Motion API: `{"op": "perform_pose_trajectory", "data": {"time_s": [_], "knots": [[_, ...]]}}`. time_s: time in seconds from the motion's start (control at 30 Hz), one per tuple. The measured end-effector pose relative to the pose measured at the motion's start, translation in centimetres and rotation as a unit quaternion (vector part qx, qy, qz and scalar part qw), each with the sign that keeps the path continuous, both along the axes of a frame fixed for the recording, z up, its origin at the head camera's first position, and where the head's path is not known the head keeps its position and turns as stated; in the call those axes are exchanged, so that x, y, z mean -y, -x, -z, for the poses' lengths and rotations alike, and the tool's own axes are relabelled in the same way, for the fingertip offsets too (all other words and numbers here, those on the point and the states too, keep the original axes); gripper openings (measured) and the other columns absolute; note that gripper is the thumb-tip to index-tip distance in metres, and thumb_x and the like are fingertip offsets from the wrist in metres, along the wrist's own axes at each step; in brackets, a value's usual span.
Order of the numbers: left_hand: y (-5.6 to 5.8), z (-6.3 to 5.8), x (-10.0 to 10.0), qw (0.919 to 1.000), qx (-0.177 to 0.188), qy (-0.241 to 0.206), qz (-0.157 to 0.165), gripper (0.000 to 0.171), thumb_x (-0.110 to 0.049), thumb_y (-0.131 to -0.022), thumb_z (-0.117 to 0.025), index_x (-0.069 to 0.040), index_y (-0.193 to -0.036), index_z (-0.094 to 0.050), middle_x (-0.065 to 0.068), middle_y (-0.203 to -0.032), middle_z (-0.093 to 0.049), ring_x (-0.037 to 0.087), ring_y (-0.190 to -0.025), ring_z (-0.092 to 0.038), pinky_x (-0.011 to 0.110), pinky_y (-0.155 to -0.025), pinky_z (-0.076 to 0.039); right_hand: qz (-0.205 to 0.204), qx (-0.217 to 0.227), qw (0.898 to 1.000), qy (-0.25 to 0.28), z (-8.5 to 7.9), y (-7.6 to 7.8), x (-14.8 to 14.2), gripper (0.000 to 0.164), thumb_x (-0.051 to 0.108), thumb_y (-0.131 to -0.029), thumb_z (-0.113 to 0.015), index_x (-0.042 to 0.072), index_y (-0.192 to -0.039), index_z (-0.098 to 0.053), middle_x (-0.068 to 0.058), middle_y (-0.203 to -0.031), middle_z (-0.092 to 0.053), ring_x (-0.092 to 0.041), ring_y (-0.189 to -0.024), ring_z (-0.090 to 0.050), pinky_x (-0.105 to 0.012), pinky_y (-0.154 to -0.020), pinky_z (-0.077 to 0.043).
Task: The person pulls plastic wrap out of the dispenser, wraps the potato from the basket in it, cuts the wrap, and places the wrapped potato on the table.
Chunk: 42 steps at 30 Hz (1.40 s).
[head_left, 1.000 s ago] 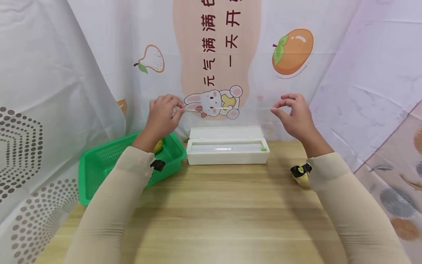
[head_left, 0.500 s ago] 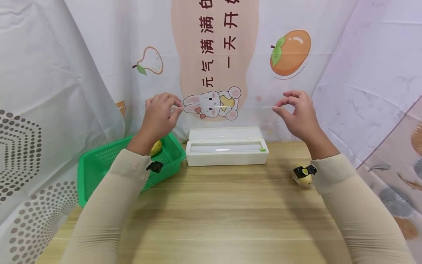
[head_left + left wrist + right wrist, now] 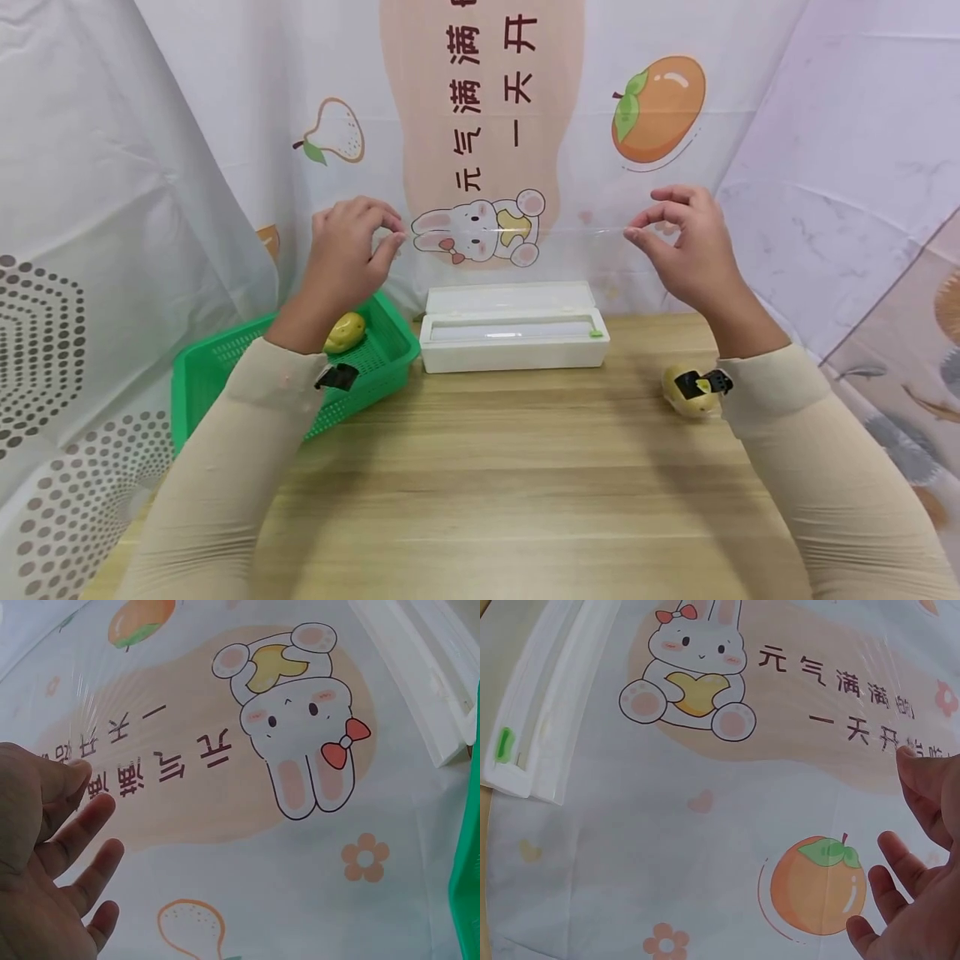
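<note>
A thin sheet of clear cling film [image 3: 577,231] is stretched in the air between both hands. My left hand [image 3: 348,250] pinches its left end between thumb and fingertip. At the opposite end, my right hand [image 3: 693,250] pinches the film the same way. The film's creases catch light above the left hand [image 3: 52,855] in the left wrist view, and near the right hand [image 3: 922,877] in the right wrist view. Below and beyond the hands stands a white cling film box [image 3: 517,357], its lid raised and a roll inside.
A green basket [image 3: 408,346] stands at the left with a yellow potato-like item [image 3: 345,333] in it, partly behind the left arm. Another yellowish item [image 3: 684,404] sits on the wooden table [image 3: 480,467] by the right sleeve. A printed curtain [image 3: 585,150] hangs close behind the box.
Both hands have moved apart and slightly up in the head view, with the film still held between them. The box stays in place, its lid still raised.
</note>
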<state>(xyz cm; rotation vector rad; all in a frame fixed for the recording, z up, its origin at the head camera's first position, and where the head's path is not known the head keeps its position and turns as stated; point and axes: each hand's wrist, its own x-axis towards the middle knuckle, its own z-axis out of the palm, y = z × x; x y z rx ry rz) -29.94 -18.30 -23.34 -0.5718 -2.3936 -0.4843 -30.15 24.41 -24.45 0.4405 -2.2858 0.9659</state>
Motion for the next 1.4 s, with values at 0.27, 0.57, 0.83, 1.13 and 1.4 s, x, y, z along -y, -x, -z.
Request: {"op": "perform_pose_trajectory", "data": {"time_s": [0.27,0.57,0.83,1.13,1.4], "knots": [[-1.3,-1.1,0.0,0.9999,-0.009,0.001,0.010,0.021,-0.024,-0.106,-0.058,-0.006,-0.104,-0.070,0.008,-0.127,-0.066,0.034,-0.130,-0.051,0.061,-0.110,-0.028,-0.003,-0.009,1.000,0.006,-1.0,-1.1,0.1,0.019,0.020,-0.094,-0.077,0.001,-0.096,-0.076,-0.013,-0.142,-0.054,-0.031,-0.142,-0.038,-0.056,-0.110,-0.031],[-2.3,-1.5,-0.2,0.9996,-0.018,-0.010,0.017,0.021,-0.024,-0.106,-0.059,-0.006,-0.105,-0.069,0.007,-0.128,-0.066,0.032,-0.131,-0.051,0.061,-0.110,-0.028,0.001,-0.016,1.000,0.014,-1.5,-1.8,-0.3,0.020,0.022,-0.093,-0.079,0.002,-0.096,-0.076,-0.007,-0.141,-0.055,-0.024,-0.141,-0.038,-0.048,-0.103,-0.032],[-3.4,-1.4,-0.4,0.9987,-0.028,-0.028,0.033,0.019,-0.022,-0.105,-0.059,-0.006,-0.104,-0.069,0.007,-0.125,-0.067,0.030,-0.128,-0.053,0.061,-0.108,-0.028,-0.006,-0.018,1.000,0.016,-1.7,-2.4,-0.4,0.020,0.023,-0.094,-0.078,0.003,-0.096,-0.076,-0.005,-0.142,-0.055,-0.020,-0.140,-0.040,-0.047,-0.108,-0.032],[-5.2,-1.1,0.2,0.9963,-0.054,-0.027,0.060,0.014,-0.018,-0.103,-0.062,-0.006,-0.101,-0.070,0.007,-0.121,-0.068,0.029,-0.124,-0.056,0.062,-0.110,-0.029,-0.015,-0.062,0.998,0.001,-1.6,-4.5,-0.5,0.015,0.021,-0.092,-0.080,0.006,-0.092,-0.077,-0.006,-0.140,-0.058,-0.018,-0.138,-0.043,-0.046,-0.110,-0.033],[-6.8,-0.7,0.3,0.9936,-0.082,-0.022,0.075,0.012,-0.016,-0.101,-0.065,-0.005,-0.101,-0.070,0.008,-0.119,-0.069,0.030,-0.122,-0.057,0.060,-0.103,-0.030,-0.028,-0.101,0.995,-0.003,-1.1,-6.0,-0.6,0.007,0.010,-0.087,-0.083,0.007,-0.092,-0.079,-0.004,-0.136,-0.059,-0.010,-0.135,-0.045,-0.028,-0.106,-0.032]]}}
